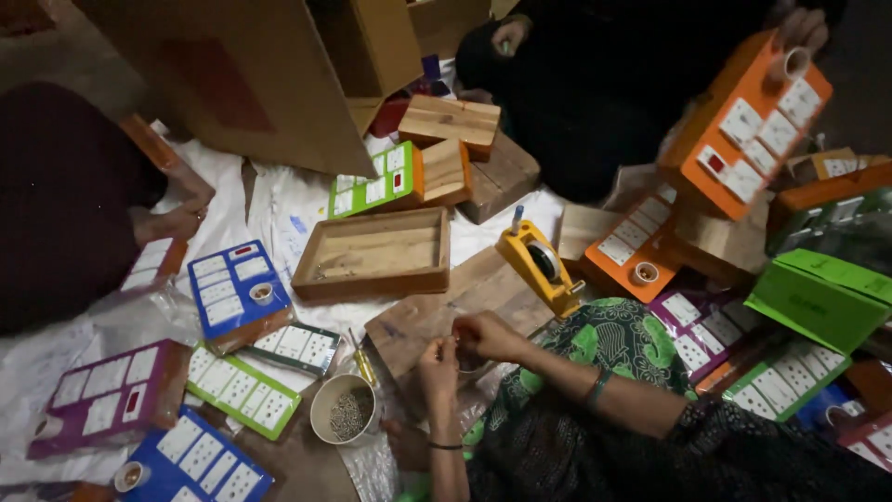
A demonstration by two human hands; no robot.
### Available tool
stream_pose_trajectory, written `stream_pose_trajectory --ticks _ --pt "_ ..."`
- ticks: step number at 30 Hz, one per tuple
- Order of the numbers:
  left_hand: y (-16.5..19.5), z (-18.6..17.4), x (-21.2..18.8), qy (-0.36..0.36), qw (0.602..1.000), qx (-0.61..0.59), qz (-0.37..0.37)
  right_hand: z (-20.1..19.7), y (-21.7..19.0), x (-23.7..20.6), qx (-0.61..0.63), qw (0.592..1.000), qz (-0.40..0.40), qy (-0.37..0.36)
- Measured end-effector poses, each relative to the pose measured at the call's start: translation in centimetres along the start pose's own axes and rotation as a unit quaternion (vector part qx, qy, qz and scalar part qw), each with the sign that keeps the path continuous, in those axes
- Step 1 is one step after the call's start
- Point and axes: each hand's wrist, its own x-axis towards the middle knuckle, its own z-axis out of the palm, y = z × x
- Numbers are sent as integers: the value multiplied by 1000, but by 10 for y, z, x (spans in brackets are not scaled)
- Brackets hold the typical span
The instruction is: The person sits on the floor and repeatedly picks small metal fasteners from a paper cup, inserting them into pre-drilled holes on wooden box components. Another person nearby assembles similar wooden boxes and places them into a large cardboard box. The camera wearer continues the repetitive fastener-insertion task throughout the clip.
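My left hand [437, 361] and my right hand [490, 335] meet over a bare wooden board [418, 321] in front of my knee. The fingers of both hands are curled and pinched around a small part that they mostly hide. A bangle sits on my right forearm and a thin band on my left wrist. Just left of my hands stands a pale cup of small screws [346, 411], with a yellow screwdriver [362, 361] lying beside it.
Coloured switch boards lie around: blue [232, 290], green [243, 390], purple [104, 398], orange [632, 251]. A wooden tray [376, 253] and a yellow tape dispenser [539, 265] sit ahead. Another person lifts an orange board [743, 130]; a third person's hand [177, 221] rests at left. A cardboard box [260, 74] stands behind.
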Motion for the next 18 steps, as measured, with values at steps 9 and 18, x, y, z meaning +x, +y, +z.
stream_pose_trajectory --ticks 9,18 --pt "-13 0 4 25 998 30 52 0 -10 0 14 998 58 -13" --pt "-12 -2 6 49 995 69 61 1 -5 4 34 999 22 4"
